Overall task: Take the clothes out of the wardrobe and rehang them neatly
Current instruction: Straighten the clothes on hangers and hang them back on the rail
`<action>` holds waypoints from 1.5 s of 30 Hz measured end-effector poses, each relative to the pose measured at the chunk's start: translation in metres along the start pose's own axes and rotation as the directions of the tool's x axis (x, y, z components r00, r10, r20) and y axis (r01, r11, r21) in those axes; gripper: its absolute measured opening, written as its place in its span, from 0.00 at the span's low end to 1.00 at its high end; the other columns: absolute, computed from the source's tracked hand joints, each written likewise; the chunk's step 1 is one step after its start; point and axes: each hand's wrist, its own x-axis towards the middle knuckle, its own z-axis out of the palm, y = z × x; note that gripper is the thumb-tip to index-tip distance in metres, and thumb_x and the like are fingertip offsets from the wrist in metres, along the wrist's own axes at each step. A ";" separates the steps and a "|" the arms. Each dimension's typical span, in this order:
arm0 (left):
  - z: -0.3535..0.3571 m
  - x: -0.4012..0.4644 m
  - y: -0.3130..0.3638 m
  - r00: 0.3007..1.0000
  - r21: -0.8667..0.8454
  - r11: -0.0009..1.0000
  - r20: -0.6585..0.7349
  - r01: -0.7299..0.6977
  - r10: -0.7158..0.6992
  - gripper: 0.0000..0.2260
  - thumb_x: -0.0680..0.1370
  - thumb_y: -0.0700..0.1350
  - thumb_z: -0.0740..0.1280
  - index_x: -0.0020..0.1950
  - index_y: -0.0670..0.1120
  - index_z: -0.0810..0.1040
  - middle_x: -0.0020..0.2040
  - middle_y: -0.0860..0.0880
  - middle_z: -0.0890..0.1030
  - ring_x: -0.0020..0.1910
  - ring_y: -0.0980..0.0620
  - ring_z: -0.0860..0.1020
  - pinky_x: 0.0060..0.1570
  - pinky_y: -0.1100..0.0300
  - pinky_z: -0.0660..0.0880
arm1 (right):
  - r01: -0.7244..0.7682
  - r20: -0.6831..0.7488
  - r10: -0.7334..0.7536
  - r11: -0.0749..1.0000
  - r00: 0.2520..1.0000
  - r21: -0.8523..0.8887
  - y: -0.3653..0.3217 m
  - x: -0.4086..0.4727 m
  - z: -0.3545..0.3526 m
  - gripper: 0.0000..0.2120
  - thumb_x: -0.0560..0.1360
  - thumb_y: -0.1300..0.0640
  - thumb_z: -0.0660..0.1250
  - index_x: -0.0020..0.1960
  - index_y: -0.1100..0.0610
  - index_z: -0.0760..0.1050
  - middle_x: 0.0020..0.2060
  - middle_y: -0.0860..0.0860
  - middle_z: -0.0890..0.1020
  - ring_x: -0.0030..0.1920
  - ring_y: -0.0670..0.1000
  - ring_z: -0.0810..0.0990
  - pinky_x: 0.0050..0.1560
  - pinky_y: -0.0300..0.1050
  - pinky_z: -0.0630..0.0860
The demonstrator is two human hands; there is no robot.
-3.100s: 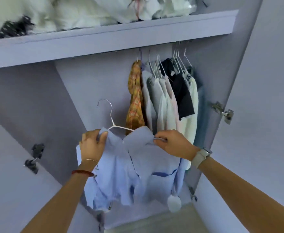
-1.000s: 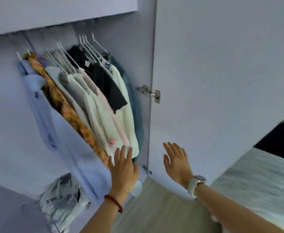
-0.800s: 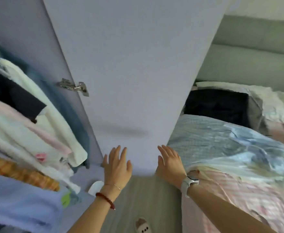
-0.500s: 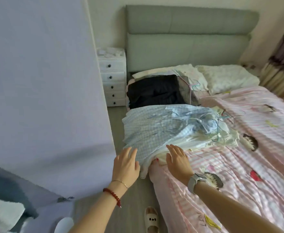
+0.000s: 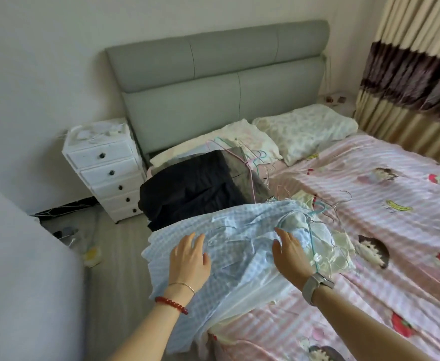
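The head view looks down at a bed (image 5: pixel 385 178) with a pink striped cover that has little cartoon faces, bananas and strawberries on it. A heap of clothes lies on the near side of the bed. On top is a light blue checked shirt (image 5: pixel 239 246), all crumpled, and its edge hangs over the side of the bed. Thin wire hangers (image 5: pixel 315 220) in blue and pink poke out of the heap. Behind it lies a black garment (image 5: pixel 190 188), folded flat, next to a grey one. No words or labels can be read on the clothes.

The left hand (image 5: pixel 189 259) has its fingers straight and a little spread, flat over the checked shirt, holding nothing. The right hand (image 5: pixel 289 254) is open too, fingers loose, on the crumpled part beside a blue hanger. A white drawer unit (image 5: pixel 104 170) stands by the grey headboard (image 5: pixel 213 82).
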 end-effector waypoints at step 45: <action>-0.040 0.370 -0.126 0.869 -0.160 0.987 -0.487 0.005 -0.084 0.21 0.76 0.43 0.63 0.68 0.37 0.68 0.71 0.37 0.63 0.70 0.37 0.62 0.64 0.41 0.67 | 0.264 -0.278 -0.122 0.787 0.953 0.558 -0.202 0.363 0.043 0.17 0.76 0.50 0.64 0.29 0.47 0.67 0.21 0.43 0.70 0.25 0.43 0.66 0.30 0.39 0.64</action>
